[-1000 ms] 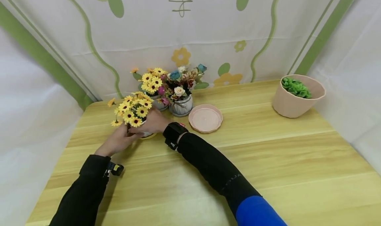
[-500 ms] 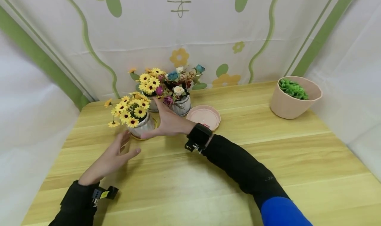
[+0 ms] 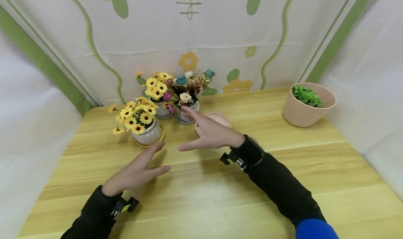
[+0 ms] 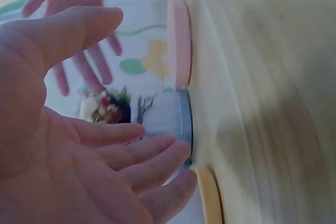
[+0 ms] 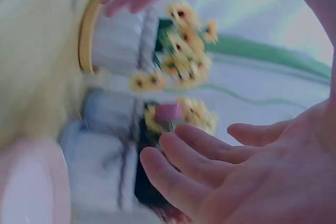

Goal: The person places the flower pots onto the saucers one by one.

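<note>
The front flower pot (image 3: 148,133), pale grey with yellow daisies (image 3: 133,117), stands on a yellow saucer (image 3: 162,136) at the table's left. My left hand (image 3: 136,172) hovers in front of it, fingers spread and holding nothing. Farther right, my right hand (image 3: 214,132) hangs in the air with its fingers extended, also holding nothing. It partly covers a round pink saucer (image 3: 220,116) in the head view. Behind stand two more grey pots, one with yellow daisies (image 3: 157,88), the other with mixed roses (image 3: 189,87). Blur softens both wrist views.
A large pink pot (image 3: 303,113) with a green leafy plant (image 3: 306,96) inside stands at the back right of the wooden table (image 3: 201,200). Behind the table's far edge hangs a white curtain (image 3: 151,29) with green and yellow flower patterns.
A second ago both hands were at the front daisy pot. They have let go and drawn back, the right hand moving rightward past the pink saucer's front. The pot stays on its yellow saucer.
</note>
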